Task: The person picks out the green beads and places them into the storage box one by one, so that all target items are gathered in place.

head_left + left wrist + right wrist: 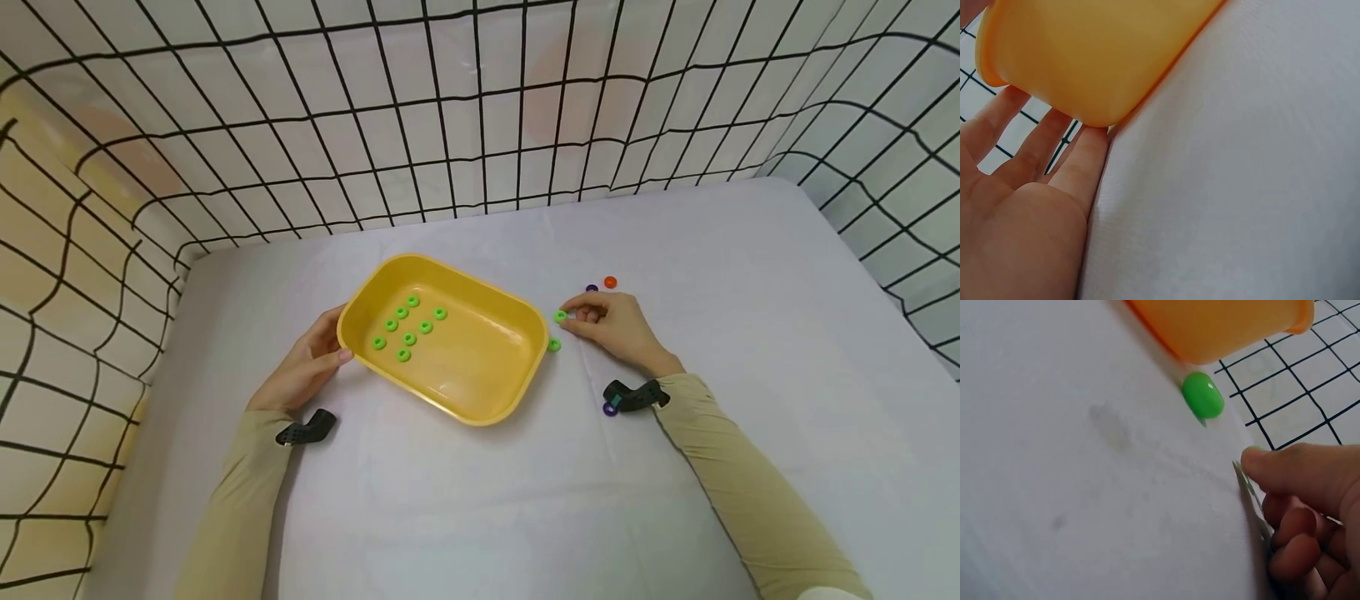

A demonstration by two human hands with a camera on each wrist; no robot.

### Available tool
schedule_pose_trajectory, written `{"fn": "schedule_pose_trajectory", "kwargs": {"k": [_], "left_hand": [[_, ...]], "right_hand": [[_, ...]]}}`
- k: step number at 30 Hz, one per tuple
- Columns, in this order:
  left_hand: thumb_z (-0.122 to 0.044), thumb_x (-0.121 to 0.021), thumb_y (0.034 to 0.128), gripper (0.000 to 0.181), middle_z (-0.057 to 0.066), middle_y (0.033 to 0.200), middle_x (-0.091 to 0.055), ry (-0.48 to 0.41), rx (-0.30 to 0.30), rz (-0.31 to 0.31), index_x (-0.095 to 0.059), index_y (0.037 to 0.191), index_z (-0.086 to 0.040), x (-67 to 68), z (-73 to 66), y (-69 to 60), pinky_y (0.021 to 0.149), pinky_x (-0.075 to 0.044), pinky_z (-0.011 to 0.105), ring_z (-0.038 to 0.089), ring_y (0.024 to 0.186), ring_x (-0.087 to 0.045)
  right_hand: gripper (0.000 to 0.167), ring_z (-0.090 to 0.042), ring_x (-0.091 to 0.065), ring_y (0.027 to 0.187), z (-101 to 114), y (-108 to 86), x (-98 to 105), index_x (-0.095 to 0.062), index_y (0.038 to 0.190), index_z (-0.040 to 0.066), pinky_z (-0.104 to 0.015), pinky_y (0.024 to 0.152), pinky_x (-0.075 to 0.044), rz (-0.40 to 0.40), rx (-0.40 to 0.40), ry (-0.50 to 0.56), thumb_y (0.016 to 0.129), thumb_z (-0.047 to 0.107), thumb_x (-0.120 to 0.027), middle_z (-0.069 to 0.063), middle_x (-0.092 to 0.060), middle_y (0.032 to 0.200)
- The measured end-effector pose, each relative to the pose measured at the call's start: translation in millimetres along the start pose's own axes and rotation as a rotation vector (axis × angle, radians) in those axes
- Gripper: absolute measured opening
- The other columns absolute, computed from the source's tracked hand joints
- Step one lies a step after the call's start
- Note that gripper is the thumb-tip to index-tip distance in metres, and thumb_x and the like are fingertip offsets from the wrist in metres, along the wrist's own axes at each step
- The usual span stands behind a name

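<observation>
A yellow tray [491, 400] sits on the cloth with several green rings [403, 355] inside, mostly toward its left part. At the tray's left end my left hand [303, 367] touches it, and in the left wrist view its fairly straight fingers [1082, 165] reach the wall below the rim. Just past the tray's right end, my right hand [618, 329] pinches a green ring [560, 317] between thumb and finger; this ring is mostly hidden in the right wrist view. Another green ring [1203, 395] lies on the cloth close to the tray's outer wall.
Beyond the right hand lie an orange ring [611, 282] and a partly covered purple ring [592, 288]. A second purple ring [610, 409] shows beside the right wrist's black device [636, 395]. Black wire mesh [480, 100] borders the white-covered table [480, 508] at the back and sides.
</observation>
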State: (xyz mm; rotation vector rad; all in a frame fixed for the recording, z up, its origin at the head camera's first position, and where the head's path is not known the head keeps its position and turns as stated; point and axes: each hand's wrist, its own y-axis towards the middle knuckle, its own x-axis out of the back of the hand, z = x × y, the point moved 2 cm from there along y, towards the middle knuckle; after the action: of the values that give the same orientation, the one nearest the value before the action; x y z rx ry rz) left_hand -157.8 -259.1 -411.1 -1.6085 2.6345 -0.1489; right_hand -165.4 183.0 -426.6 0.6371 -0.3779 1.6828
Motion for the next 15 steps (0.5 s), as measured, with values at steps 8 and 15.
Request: {"fn": "schedule_pose_trajectory", "kwargs": {"k": [8, 15], "left_hand": [[-0.003, -0.058, 0.0954, 0.064, 0.009, 0.155, -0.030, 0.004, 0.015, -0.003, -0.030, 0.152, -0.015, -1.5, 1.8, 5.8, 0.104, -0.042, 0.019, 0.022, 0.128, -0.039], [-0.002, -0.058, 0.0957, 0.065, 0.009, 0.156, -0.030, 0.001, 0.022, -0.016, -0.030, 0.153, -0.016, 0.4, 1.8, 1.4, 0.104, -0.042, 0.018, 0.021, 0.130, -0.039]], "right_hand": [[0.023, -0.011, -0.049, 0.049, 7.8, 6.9, 18.9, -0.073, 0.105, 0.003, -0.020, 0.045, -0.041, 0.005, -0.015, 0.025, 0.087, 0.017, -0.076, -0.007, -0.060, 0.076], [0.021, -0.014, -0.047, 0.048, 35.7, 24.0, 29.5, -0.073, 0.104, 0.006, -0.021, 0.043, -0.038, -0.032, 0.007, 0.014, 0.086, 0.017, -0.077, -0.006, -0.060, 0.077]]}}
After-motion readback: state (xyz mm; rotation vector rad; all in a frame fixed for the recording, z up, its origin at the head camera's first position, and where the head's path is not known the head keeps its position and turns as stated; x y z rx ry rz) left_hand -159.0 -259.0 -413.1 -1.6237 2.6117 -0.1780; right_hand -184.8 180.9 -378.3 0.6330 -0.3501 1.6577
